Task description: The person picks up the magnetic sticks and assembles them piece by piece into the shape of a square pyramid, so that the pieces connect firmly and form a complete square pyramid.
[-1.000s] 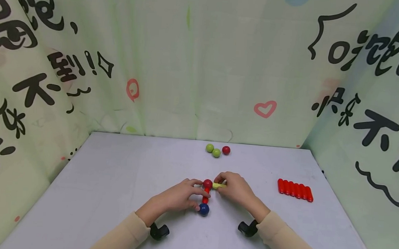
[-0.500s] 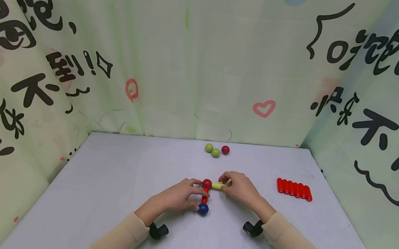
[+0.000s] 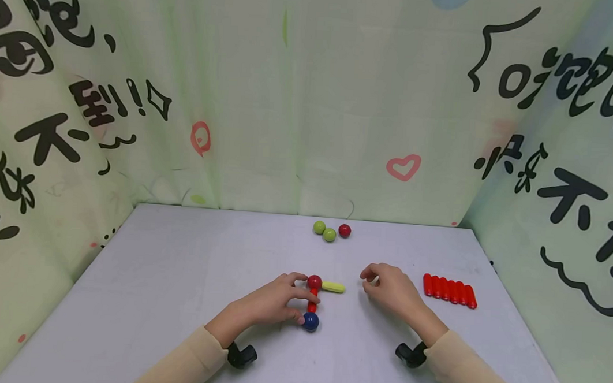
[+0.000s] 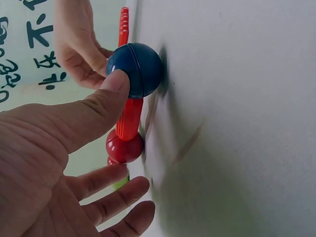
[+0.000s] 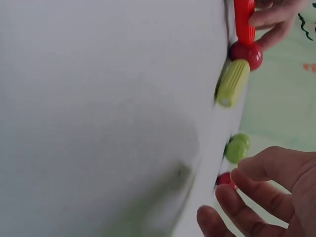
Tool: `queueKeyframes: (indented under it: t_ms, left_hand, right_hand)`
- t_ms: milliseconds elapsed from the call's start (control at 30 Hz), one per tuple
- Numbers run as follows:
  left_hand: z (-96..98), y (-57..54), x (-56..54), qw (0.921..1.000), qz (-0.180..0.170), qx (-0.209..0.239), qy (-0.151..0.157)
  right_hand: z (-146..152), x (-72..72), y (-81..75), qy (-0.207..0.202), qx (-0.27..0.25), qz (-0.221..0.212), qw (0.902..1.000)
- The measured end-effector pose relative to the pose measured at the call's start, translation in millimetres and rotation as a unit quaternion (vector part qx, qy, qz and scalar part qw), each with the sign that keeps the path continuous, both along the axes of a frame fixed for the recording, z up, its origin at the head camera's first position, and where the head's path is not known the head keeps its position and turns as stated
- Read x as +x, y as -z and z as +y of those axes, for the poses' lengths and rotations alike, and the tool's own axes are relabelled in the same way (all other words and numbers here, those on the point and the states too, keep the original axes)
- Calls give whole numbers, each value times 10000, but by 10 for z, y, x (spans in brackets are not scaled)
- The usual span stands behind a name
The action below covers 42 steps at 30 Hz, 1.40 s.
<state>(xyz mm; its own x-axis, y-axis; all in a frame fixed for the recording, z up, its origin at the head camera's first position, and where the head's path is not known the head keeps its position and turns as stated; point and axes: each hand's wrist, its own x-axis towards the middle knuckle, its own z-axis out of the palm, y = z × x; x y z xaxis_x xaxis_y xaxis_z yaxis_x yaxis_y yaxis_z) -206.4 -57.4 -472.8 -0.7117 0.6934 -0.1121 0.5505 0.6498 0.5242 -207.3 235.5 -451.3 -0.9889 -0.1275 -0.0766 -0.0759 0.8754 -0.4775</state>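
Note:
In the head view my left hand (image 3: 275, 301) holds a toy ball-and-stick piece on the table, with the thumb against its blue ball (image 3: 310, 322) and fingers over the red stick (image 3: 312, 305) and at the red ball (image 3: 314, 282). In the left wrist view the thumb lies on the blue ball (image 4: 136, 69). A yellow stick (image 3: 333, 287) extends rightward from the red ball, nothing gripping it. My right hand (image 3: 395, 287) is apart from it to the right, fingers loosely bent and holding nothing; the right wrist view shows a gap between the fingers and the yellow stick (image 5: 233, 83).
Two green balls (image 3: 329, 235) and a loose red ball (image 3: 344, 230) rest near the table's back edge. Several red sticks (image 3: 449, 290) lie side by side in a row at the right. A printed curtain (image 3: 299, 127) surrounds the white table (image 3: 205, 244).
My right hand has let go of the yellow stick and moved right, away from it. The left hand keeps its hold on the piece.

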Motion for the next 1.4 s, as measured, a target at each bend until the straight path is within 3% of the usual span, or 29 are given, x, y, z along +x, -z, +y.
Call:
queueKeyframes:
  t_ms: [500,733,900,1033,1400]
  left_hand:
    - [-25,23,-13,9999,47,-20,-101]
    - [-35,15,-29,9990,394,-207,8]
    - [-40,24,-35,9979,567,-304,-39]
    - [-36,36,-31,9971,639,-396,-91]
    - [13,5,19,9953,580,-714,-312]
  right_hand:
    - [666,23,8,518,975,375,9932]
    - [809,49,46,793,1319,319,9876]
    - [861,47,87,700,1476,510,9852]
    - [869,34,95,594,1390,549,9870]
    - [781,-23,40,515,651,120,9965]
